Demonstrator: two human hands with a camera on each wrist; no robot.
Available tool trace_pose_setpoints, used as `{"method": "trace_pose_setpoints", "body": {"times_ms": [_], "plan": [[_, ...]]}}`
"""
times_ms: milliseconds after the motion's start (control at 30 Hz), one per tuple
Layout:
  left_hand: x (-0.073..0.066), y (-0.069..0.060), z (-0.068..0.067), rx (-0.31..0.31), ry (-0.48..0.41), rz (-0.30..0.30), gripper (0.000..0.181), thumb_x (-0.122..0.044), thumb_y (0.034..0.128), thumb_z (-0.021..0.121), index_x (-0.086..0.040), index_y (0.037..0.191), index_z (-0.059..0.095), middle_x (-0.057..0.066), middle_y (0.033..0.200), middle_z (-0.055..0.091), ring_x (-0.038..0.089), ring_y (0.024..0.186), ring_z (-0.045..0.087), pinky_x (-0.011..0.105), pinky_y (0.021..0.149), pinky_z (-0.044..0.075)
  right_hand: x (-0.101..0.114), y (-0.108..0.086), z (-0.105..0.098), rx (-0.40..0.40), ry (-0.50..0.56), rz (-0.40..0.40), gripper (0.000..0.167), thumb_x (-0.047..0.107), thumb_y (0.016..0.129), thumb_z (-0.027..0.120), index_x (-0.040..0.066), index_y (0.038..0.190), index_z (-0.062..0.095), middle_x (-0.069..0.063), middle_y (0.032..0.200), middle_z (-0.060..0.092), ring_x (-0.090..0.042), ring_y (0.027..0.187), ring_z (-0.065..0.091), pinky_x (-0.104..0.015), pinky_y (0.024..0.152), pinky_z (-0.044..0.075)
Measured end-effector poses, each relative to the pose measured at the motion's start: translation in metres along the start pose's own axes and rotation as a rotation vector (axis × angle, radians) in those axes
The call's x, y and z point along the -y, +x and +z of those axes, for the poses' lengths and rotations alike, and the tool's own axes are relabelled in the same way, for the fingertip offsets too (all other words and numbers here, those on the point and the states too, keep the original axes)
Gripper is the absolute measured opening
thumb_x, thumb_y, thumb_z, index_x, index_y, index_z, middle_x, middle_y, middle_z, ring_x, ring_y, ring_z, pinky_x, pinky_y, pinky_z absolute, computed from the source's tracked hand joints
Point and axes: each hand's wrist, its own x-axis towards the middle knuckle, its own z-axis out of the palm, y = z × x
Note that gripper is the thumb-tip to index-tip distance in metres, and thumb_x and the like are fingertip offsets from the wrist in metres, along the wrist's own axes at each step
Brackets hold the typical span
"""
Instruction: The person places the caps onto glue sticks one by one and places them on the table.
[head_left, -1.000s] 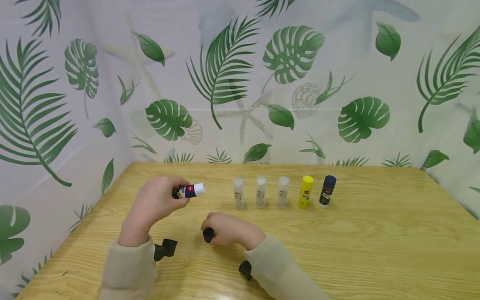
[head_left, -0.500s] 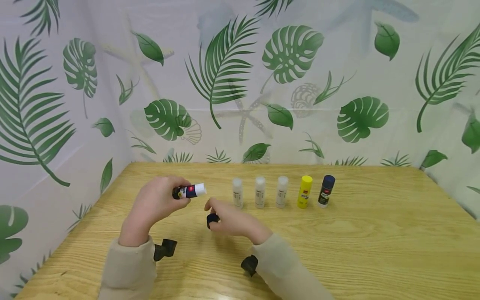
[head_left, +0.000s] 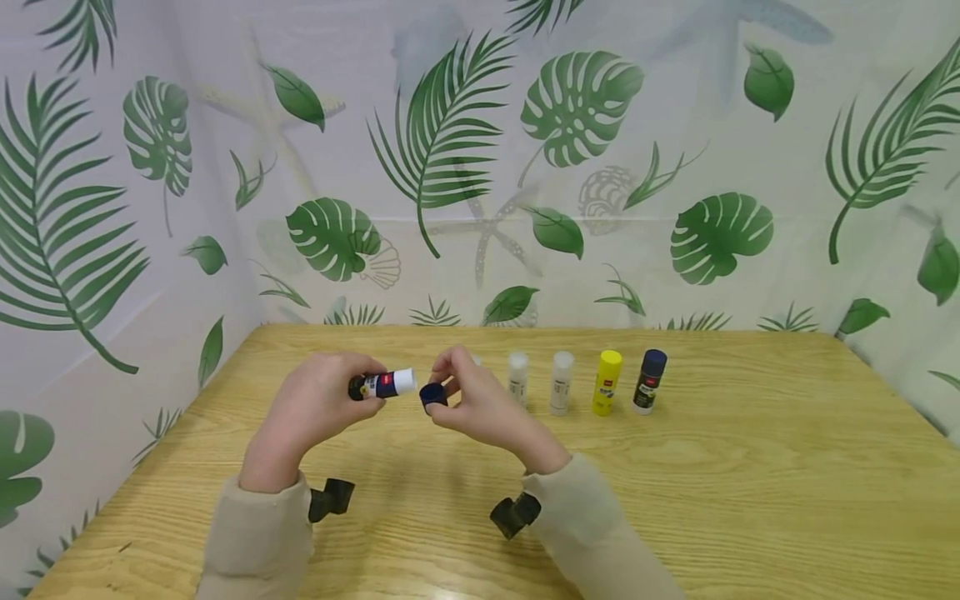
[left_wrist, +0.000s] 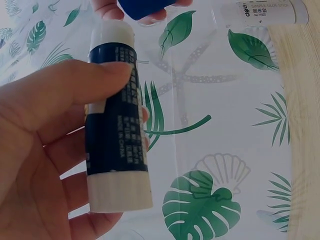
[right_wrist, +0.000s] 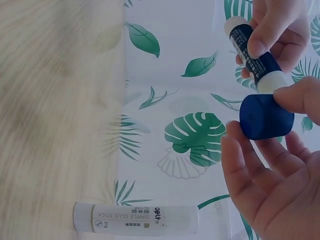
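My left hand (head_left: pixel 315 392) grips an uncapped glue stick (head_left: pixel 384 384) with a dark blue label, tipped on its side above the table with its white end to the right. In the left wrist view the thumb lies across the label of that glue stick (left_wrist: pixel 117 110). My right hand (head_left: pixel 480 400) pinches a dark blue cap (head_left: pixel 432 395) between thumb and fingers, close to the white end. The right wrist view shows the ribbed cap (right_wrist: pixel 266 116) near the glue stick's white end; whether they touch I cannot tell.
Behind the hands stands an upright row: white glue sticks (head_left: pixel 561 383), one mostly hidden by my right hand, a yellow one (head_left: pixel 607 383) and a dark blue-capped one (head_left: pixel 649 382). The wooden table (head_left: pixel 712 500) ends at a leaf-patterned curtain (head_left: pixel 450 275).
My right hand has lifted the blue cap from low over the table, up and away from me, to beside the glue stick's white end. The left hand has barely moved.
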Motion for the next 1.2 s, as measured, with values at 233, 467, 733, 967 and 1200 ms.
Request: {"method": "trace_pose_setpoints", "body": {"times_ms": [233,467,733,967,1200], "plan": [[-0.001,0.001,0.002,0.007,-0.008,0.023,0.024,-0.012,0.0708,0.072,-0.008,0.094,0.068,0.000,0.084,0.064,0.011,0.063,0.051,0.032,0.059,0.044,0.000,0.000,-0.001,0.008,0.024,0.003,0.031,0.001,0.080,0.061,0.005,0.101,0.038,-0.009,0.100,0.054,-0.021,0.086,0.056,-0.024,0.062,0.049],[-0.003,0.002,0.003,0.021,-0.004,0.029,0.023,-0.012,0.0703,0.072,-0.007,0.093,0.068,-0.001,0.080,0.062,0.011,0.060,0.047,0.029,0.057,0.041,-0.001,0.000,-0.003,-0.023,0.030,-0.022,0.028,0.002,0.080,0.062,0.005,0.099,0.042,-0.009,0.098,0.054,-0.020,0.085,0.056,-0.024,0.063,0.048],[-0.005,0.002,0.003,0.036,0.003,0.037,0.025,-0.014,0.0702,0.073,-0.007,0.093,0.067,-0.002,0.078,0.062,0.011,0.059,0.046,0.028,0.056,0.040,-0.001,0.000,-0.008,-0.060,0.057,-0.046,0.024,0.000,0.078,0.064,0.003,0.094,0.047,-0.008,0.092,0.055,-0.019,0.084,0.058,-0.023,0.065,0.049],[-0.005,0.001,0.005,0.033,0.010,0.045,0.025,-0.014,0.0702,0.073,-0.008,0.093,0.068,-0.002,0.079,0.062,0.010,0.060,0.048,0.029,0.057,0.042,-0.001,-0.001,-0.011,-0.094,0.085,-0.047,0.022,-0.001,0.077,0.065,0.002,0.095,0.052,-0.008,0.094,0.057,-0.021,0.086,0.058,-0.028,0.070,0.049],[-0.005,0.002,0.007,0.011,0.017,0.060,0.025,-0.015,0.0695,0.074,-0.009,0.093,0.068,-0.003,0.079,0.062,0.009,0.060,0.049,0.029,0.057,0.042,-0.003,0.000,-0.012,-0.098,0.081,-0.048,0.022,0.002,0.078,0.065,0.003,0.098,0.057,-0.008,0.096,0.059,-0.022,0.087,0.059,-0.031,0.075,0.048]]}}
